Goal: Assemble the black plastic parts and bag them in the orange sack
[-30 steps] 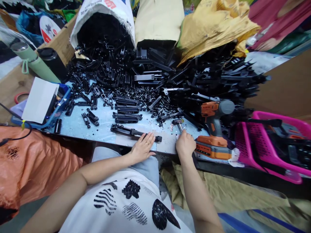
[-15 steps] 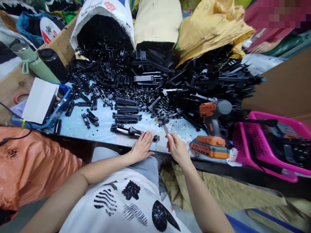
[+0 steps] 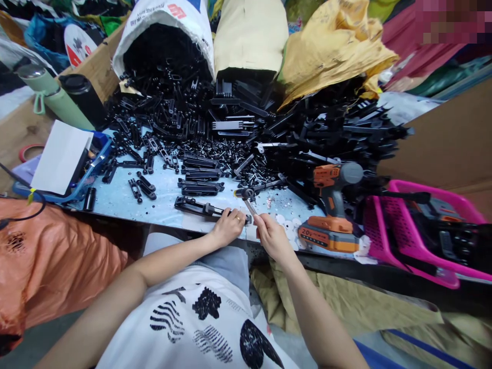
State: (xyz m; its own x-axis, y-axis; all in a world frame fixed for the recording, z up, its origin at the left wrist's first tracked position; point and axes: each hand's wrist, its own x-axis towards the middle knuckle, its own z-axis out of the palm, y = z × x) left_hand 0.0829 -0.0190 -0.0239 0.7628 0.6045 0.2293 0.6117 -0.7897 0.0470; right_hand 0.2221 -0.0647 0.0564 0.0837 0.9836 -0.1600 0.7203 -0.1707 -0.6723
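Note:
A long black jointed arm-like part (image 3: 198,206) lies along the table's front edge. My left hand (image 3: 229,228) is closed over its right end, fingers bent, hiding some of that end. My right hand (image 3: 271,234) grips the metal handle of a small hammer (image 3: 249,202). The hammer's dark head, with a bit of yellow at one side, is just above and beside the left fingers. Behind the held part lies a short stack of similar black parts (image 3: 202,177). Loose screws and pins (image 3: 251,171) are scattered to the right of the stack.
An orange cordless drill (image 3: 332,205) stands on its battery to the right, beside pink baskets (image 3: 388,241). Heaps of black parts (image 3: 172,110) spill from a white sack (image 3: 163,20) and other sacks behind. Bottles (image 3: 82,100) and a blue tray (image 3: 82,192) stand left.
The hammer and my right hand have moved left, closer to the left hand. My left fingers, flatter before, are now bent around the part's end.

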